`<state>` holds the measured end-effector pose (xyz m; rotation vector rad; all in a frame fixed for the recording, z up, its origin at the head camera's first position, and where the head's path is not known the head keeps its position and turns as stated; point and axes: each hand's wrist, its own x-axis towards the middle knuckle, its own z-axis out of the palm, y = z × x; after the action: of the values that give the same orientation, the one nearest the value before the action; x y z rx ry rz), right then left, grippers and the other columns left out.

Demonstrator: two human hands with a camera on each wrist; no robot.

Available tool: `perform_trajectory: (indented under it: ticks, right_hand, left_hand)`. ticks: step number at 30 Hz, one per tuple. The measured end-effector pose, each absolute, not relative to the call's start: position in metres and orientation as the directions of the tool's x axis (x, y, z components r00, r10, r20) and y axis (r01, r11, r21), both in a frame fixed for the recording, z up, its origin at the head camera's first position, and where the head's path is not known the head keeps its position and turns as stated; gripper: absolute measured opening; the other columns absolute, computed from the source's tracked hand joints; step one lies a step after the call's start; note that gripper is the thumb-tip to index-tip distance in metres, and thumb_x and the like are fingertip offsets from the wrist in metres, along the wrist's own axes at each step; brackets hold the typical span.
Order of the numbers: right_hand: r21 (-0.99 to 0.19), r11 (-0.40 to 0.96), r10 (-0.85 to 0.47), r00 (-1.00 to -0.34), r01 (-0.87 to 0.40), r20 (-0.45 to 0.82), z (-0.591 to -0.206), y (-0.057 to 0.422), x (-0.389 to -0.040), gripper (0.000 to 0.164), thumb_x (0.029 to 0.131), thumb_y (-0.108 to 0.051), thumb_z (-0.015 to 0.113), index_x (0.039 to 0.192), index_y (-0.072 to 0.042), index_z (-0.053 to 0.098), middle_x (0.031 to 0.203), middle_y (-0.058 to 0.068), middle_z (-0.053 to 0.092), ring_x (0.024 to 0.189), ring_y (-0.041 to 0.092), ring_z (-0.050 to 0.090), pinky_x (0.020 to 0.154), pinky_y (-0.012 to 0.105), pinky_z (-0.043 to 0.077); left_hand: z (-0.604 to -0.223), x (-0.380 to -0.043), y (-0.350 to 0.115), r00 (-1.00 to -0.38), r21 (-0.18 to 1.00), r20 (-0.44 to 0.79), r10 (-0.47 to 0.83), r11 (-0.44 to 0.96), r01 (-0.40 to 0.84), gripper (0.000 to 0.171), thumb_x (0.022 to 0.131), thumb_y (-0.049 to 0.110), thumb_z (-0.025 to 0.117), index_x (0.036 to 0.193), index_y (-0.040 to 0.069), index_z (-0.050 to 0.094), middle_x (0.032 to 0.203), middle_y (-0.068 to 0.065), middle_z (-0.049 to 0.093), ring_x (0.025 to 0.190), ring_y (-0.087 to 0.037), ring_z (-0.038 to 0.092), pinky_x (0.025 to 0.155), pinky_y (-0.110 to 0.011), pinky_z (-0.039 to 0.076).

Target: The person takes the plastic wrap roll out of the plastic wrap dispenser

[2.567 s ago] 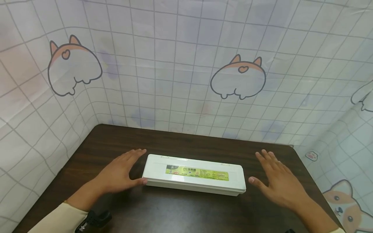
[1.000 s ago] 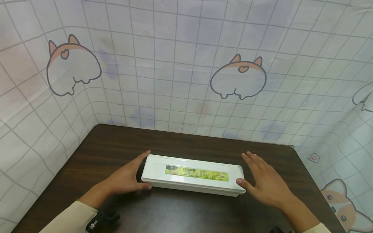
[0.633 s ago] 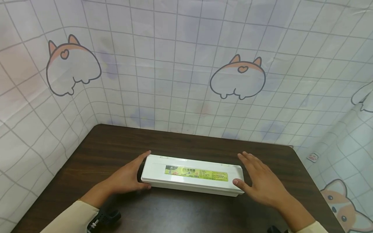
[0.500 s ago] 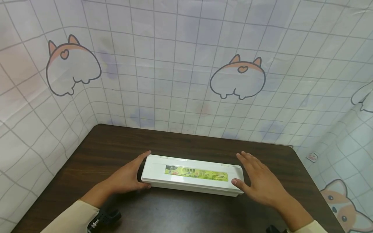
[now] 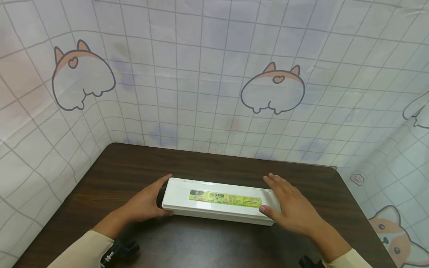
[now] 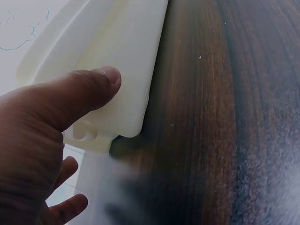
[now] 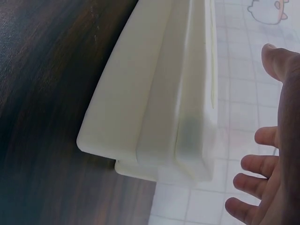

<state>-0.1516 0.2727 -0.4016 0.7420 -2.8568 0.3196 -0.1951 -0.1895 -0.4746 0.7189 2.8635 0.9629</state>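
Observation:
A long white cling film box [image 5: 214, 189] lies on the dark wooden table, its lid down, with a yellow-green label [image 5: 226, 198] on top. My left hand [image 5: 145, 204] grips its left end, thumb on the front side and fingertips at the back corner. In the left wrist view the thumb [image 6: 101, 86] lies flat against the side wall of the box [image 6: 124, 51]. Over the right end hovers my right hand [image 5: 295, 208], fingers extended and thumb apart. The right wrist view has a gap between this hand [image 7: 283, 145] and the box [image 7: 140, 89].
The brown table [image 5: 207, 245] reaches back to a white gridded curtain [image 5: 201, 74] printed with cartoon dogs, which also hangs along both sides. A black strap device [image 5: 117, 253] sits on the left wrist.
The right hand has moved left, from beside the box to over its right end. My left hand has closed in around the left end. The box stays about where it was.

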Motion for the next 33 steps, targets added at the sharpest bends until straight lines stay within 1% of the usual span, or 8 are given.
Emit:
perform_trajectory:
  ticks: [5, 7, 13, 17, 23, 28, 33]
  right_hand:
    - [-0.166, 0.842, -0.474, -0.851, -0.514, 0.226, -0.401, 0.268, -0.154, 0.087, 0.095, -0.061, 0.063, 0.16, -0.01, 0.033, 0.163, 0.013, 0.033, 0.148, 0.037, 0.03, 0.112, 0.058, 0.03]
    - [-0.168, 0.836, -0.482, -0.846, -0.522, 0.226, -0.401, 0.266, -0.155, 0.088, 0.095, -0.061, 0.063, 0.16, -0.01, 0.033, 0.163, 0.013, 0.034, 0.148, 0.036, 0.03, 0.113, 0.058, 0.03]
    - [-0.164, 0.827, -0.5, -0.836, -0.538, 0.224, -0.402, 0.261, -0.156, 0.089, 0.095, -0.062, 0.062, 0.16, -0.01, 0.033, 0.163, 0.013, 0.034, 0.148, 0.036, 0.032, 0.112, 0.058, 0.032]
    - [-0.155, 0.819, -0.511, -0.826, -0.552, 0.238, -0.402, 0.258, -0.157, 0.089, 0.094, -0.063, 0.062, 0.159, -0.01, 0.034, 0.161, 0.014, 0.036, 0.147, 0.037, 0.034, 0.11, 0.059, 0.034]
    - [-0.155, 0.806, -0.53, -0.813, -0.571, 0.242, -0.404, 0.254, -0.158, 0.088, 0.095, -0.062, 0.063, 0.159, -0.009, 0.035, 0.161, 0.014, 0.037, 0.146, 0.037, 0.035, 0.111, 0.059, 0.033]
    - [-0.16, 0.802, -0.539, -0.812, -0.576, 0.223, -0.405, 0.249, -0.16, 0.088, 0.095, -0.063, 0.062, 0.159, -0.01, 0.034, 0.162, 0.013, 0.036, 0.147, 0.035, 0.034, 0.113, 0.057, 0.032]
    - [-0.156, 0.798, -0.551, -0.81, -0.581, 0.2, -0.405, 0.245, -0.162, 0.09, 0.095, -0.066, 0.06, 0.16, -0.01, 0.033, 0.163, 0.012, 0.034, 0.148, 0.034, 0.032, 0.113, 0.057, 0.031]
  left_hand:
    - [-0.475, -0.198, -0.19, -0.889, 0.594, 0.1, 0.447, 0.69, 0.414, 0.12, 0.068, 0.038, 0.097, 0.159, 0.001, 0.027, 0.153, -0.022, 0.044, 0.137, -0.042, 0.046, 0.105, -0.061, 0.039]
    - [-0.475, -0.2, -0.191, -0.887, 0.599, 0.101, 0.451, 0.684, 0.416, 0.12, 0.068, 0.037, 0.097, 0.158, 0.0, 0.027, 0.151, -0.022, 0.046, 0.136, -0.041, 0.047, 0.105, -0.061, 0.039]
    - [-0.476, -0.201, -0.191, -0.887, 0.606, 0.081, 0.455, 0.684, 0.406, 0.122, 0.068, 0.039, 0.097, 0.159, 0.001, 0.026, 0.145, -0.02, 0.054, 0.129, -0.038, 0.054, 0.101, -0.06, 0.043]
    - [-0.475, -0.201, -0.191, -0.892, 0.614, 0.057, 0.448, 0.689, 0.385, 0.122, 0.068, 0.04, 0.096, 0.16, 0.002, 0.025, 0.145, -0.021, 0.054, 0.129, -0.039, 0.054, 0.101, -0.06, 0.042]
    - [-0.478, -0.203, -0.191, -0.895, 0.622, 0.042, 0.445, 0.689, 0.372, 0.123, 0.068, 0.041, 0.096, 0.159, 0.001, 0.024, 0.143, -0.021, 0.055, 0.127, -0.038, 0.056, 0.101, -0.06, 0.042]
    - [-0.48, -0.203, -0.191, -0.891, 0.638, 0.046, 0.451, 0.673, 0.374, 0.121, 0.067, 0.04, 0.097, 0.157, -0.001, 0.027, 0.142, -0.019, 0.056, 0.126, -0.036, 0.056, 0.101, -0.059, 0.043]
    - [-0.481, -0.204, -0.19, -0.897, 0.65, 0.045, 0.44, 0.668, 0.361, 0.119, 0.066, 0.041, 0.098, 0.155, 0.001, 0.03, 0.139, -0.017, 0.058, 0.123, -0.033, 0.057, 0.1, -0.057, 0.043]
